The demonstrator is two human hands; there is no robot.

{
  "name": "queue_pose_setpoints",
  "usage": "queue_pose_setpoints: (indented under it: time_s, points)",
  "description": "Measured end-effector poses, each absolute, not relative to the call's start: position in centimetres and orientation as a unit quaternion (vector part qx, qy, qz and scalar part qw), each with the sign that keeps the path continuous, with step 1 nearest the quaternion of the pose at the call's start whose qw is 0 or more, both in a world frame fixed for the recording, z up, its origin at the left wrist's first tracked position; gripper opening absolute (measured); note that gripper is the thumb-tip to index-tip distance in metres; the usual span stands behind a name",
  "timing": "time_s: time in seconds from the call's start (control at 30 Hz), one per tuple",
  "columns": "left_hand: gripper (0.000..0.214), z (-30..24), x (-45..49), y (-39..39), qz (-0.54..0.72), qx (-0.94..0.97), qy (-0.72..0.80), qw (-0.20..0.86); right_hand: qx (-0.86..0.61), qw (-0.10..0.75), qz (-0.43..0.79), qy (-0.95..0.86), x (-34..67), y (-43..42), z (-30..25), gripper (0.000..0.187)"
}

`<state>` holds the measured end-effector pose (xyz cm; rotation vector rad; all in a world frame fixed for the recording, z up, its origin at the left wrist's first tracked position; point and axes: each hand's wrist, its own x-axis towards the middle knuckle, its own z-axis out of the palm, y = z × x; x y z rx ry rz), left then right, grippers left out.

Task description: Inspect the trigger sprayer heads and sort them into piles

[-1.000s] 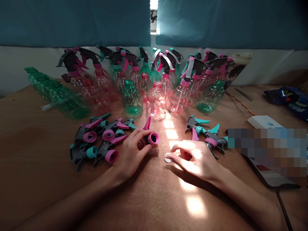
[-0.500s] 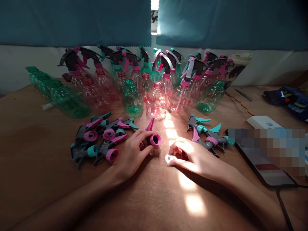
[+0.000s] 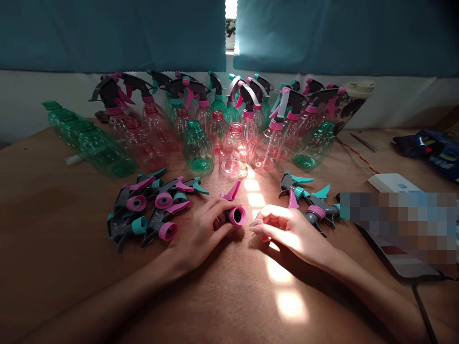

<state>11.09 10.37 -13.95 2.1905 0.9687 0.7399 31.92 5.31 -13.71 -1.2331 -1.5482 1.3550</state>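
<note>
My left hand [image 3: 210,227] is closed around a grey trigger sprayer head [image 3: 237,216], whose pink collar faces me with its dark inside showing. Its pink trigger points up and away. Just to the right, my right hand [image 3: 287,231] pinches a small white washer [image 3: 256,223] between thumb and fingers, tilted nearly edge-on and a short gap from the collar. Left of my left hand lies a pile of loose sprayer heads [image 3: 158,224] with pink and teal collars. More loose sprayer heads [image 3: 317,210] lie beyond my right hand.
Behind stand several clear pink bottles [image 3: 234,153] and green bottles [image 3: 198,150], many with sprayers fitted. At right are a phone-like device [image 3: 405,267] with a cable, a white box [image 3: 396,182], tweezers [image 3: 363,142] and a tumbler [image 3: 353,107]. Sunlight patches fall on the wooden table [image 3: 229,296].
My left hand has shifted slightly right with the sprayer head. My right hand has lifted the washer from the table and turned it from face-on to nearly edge-on, close to the collar.
</note>
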Motion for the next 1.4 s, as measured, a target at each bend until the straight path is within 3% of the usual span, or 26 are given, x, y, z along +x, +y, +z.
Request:
queue_pose_setpoints:
  time_s: [0.2,0.5,0.73,0.87,1.13,1.4]
  points:
    - [0.028,-14.0,11.2,10.0,0.259,0.864,0.293,0.317,-0.416,0.372,0.639,-0.53,31.7,5.2,-13.8,0.035]
    - [0.028,-14.0,11.5,9.5,0.252,0.866,0.249,0.353,-0.509,0.391,0.427,-0.637,31.2,4.9,-14.0,0.042]
    - [0.027,-14.3,11.6,9.2,0.252,0.86,0.245,0.371,-0.471,0.376,0.363,-0.711,31.3,4.9,-14.7,0.037]
    - [0.026,-13.9,11.6,9.2,0.239,0.854,0.252,0.386,-0.468,0.399,0.354,-0.704,31.5,5.0,-15.0,0.044]
    - [0.026,-13.6,11.6,9.2,0.241,0.845,0.285,0.382,-0.451,0.428,0.212,-0.754,32.5,5.0,-13.5,0.007]
    - [0.031,-13.9,11.5,9.4,0.239,0.854,0.27,0.375,-0.422,0.354,0.214,-0.807,32.7,5.1,-13.5,0.011]
